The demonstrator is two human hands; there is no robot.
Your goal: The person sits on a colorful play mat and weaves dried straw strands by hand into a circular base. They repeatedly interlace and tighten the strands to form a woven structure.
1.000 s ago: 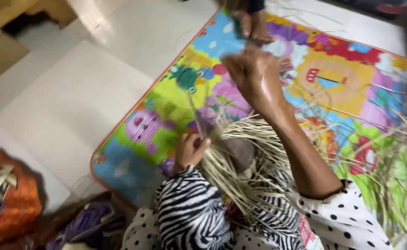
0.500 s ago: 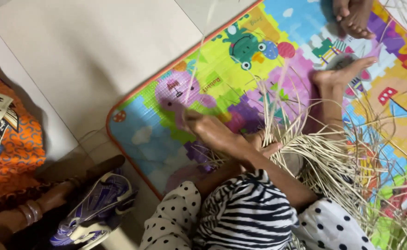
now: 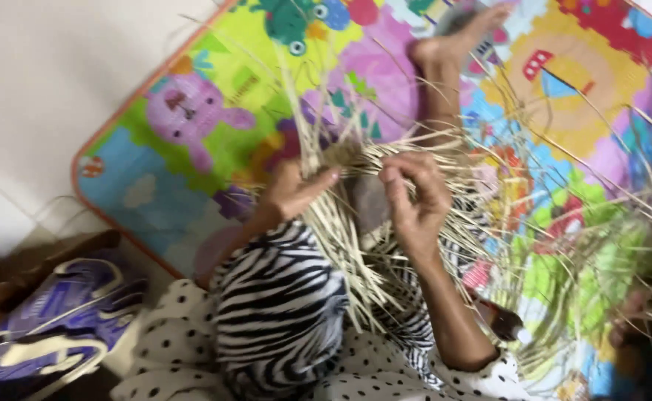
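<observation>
At the far left, on the pale tiled floor (image 3: pixel 51 82), a purple-and-white sports shoe (image 3: pixel 51 334) lies off the mat's edge, out of the way of the work. Next comes the bright cartoon play mat (image 3: pixel 192 119), spread as a seat and work surface. The person sits on it with a zebra-striped knee (image 3: pixel 277 312) drawn up, which seems to give the weaving a prop near the body. The left hand (image 3: pixel 292 189) is loosely curled, thumb out, pressing on the edge of the half-woven straw piece (image 3: pixel 370 186) — probably to steady it. The right hand (image 3: pixel 415 197), just beside it, has its fingertips (image 3: pixel 392 178) drawn together, pinching pale strands at the woven rim. Loose straw strips (image 3: pixel 355 275) fan down over the lap and out to the right, left free as unworked ends. Beyond, the person's bare foot (image 3: pixel 452 41) stretches across the mat — the leg apparently lying under the straw.
</observation>
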